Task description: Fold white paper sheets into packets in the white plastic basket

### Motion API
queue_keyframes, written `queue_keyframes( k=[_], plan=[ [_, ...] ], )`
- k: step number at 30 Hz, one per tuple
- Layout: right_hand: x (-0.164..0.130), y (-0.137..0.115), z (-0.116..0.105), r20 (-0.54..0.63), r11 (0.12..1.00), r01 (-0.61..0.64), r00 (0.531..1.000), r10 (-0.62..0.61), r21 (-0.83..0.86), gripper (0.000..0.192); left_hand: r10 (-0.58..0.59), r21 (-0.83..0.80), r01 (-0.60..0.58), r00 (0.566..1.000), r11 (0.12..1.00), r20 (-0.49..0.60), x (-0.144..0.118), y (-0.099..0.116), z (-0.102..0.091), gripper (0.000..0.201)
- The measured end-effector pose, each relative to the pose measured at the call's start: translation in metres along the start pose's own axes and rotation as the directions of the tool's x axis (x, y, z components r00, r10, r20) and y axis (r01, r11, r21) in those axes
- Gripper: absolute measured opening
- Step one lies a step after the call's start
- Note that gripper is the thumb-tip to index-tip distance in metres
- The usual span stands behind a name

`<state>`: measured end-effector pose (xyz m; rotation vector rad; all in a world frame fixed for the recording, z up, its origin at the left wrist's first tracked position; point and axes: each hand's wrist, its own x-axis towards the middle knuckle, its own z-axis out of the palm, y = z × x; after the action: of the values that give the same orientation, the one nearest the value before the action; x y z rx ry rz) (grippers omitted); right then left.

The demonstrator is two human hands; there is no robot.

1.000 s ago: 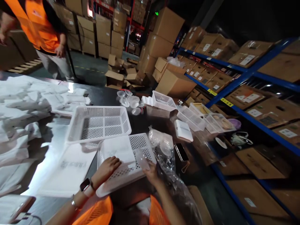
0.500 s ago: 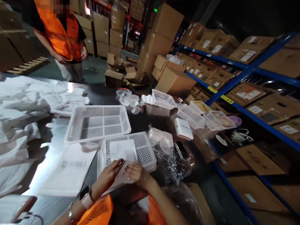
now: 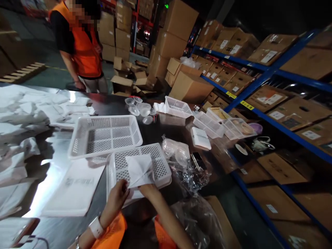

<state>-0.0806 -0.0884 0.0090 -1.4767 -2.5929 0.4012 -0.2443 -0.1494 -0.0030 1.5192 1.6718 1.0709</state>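
Observation:
A white paper-like sheet or flat pouch (image 3: pixel 140 167), creased on its face, lies over an upturned white plastic basket (image 3: pixel 161 162). At its lower left corner my left hand (image 3: pixel 119 192) is closed, with the fingertips pinched at the edge. My right hand (image 3: pixel 148 190) bends in against the sheet's near edge, and its fingers are mostly hidden. To the left lies a flat white printed bag (image 3: pixel 75 188). Behind it stands an upright white basket (image 3: pixel 137 133). Clear plastic packaging with rounded clear pieces (image 3: pixel 181 155) rests to the right of the upturned basket.
White wrapped packets (image 3: pixel 52 107) are heaped at the left. Several clear bowls (image 3: pixel 144 110), small baskets (image 3: pixel 207 124) and a white stack (image 3: pixel 201 138) are farther back. A phone (image 3: pixel 198 160) lies right. A co-worker in an orange vest (image 3: pixel 86 52) stands across the table.
My left hand has gone from fingers stretched out to curled. My right hand has turned inward at the sheet's near edge. The sheet sits slightly farther right, and the co-worker has moved right.

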Motion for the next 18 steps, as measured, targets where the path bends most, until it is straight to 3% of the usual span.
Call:
queue_keyframes(
  k=[3, 5, 7, 9, 11, 13, 18],
  plan=[
    [-0.029, -0.010, -0.003, 0.060, 0.997, 0.065, 0.996, -0.063, -0.032, 0.016, -0.207, -0.160, 0.230, 0.967, 0.960, 0.146, 0.000, 0.000, -0.011, 0.025],
    [-0.046, -0.020, -0.003, 0.070, 0.994, 0.105, 0.992, -0.102, -0.042, 0.020, -0.288, -0.229, 0.325, 0.940, 0.918, 0.181, -0.002, 0.003, -0.013, 0.029],
    [-0.055, -0.032, -0.003, 0.015, 0.990, 0.135, 0.991, -0.135, -0.034, 0.021, -0.386, -0.331, 0.439, 0.897, 0.835, 0.214, -0.005, 0.006, -0.013, 0.033],
    [-0.056, -0.042, -0.002, -0.112, 0.989, 0.149, 0.982, -0.150, -0.017, 0.020, -0.477, -0.450, 0.541, 0.840, 0.710, 0.257, -0.006, 0.009, -0.013, 0.041],
    [-0.053, -0.049, -0.002, -0.250, 0.987, 0.163, 0.955, -0.160, -0.009, 0.017, -0.527, -0.553, 0.599, 0.793, 0.580, 0.306, -0.006, 0.012, -0.013, 0.050],
    [-0.051, -0.053, -0.004, -0.342, 0.981, 0.192, 0.921, -0.187, -0.021, 0.016, -0.533, -0.614, 0.614, 0.774, 0.497, 0.343, -0.004, 0.015, -0.015, 0.059],
    [-0.050, -0.054, -0.012, -0.427, 0.972, 0.234, 0.878, -0.218, -0.015, 0.014, -0.590, -0.657, 0.679, 0.690, 0.327, 0.419, -0.003, 0.022, -0.013, 0.096]
  ],
)
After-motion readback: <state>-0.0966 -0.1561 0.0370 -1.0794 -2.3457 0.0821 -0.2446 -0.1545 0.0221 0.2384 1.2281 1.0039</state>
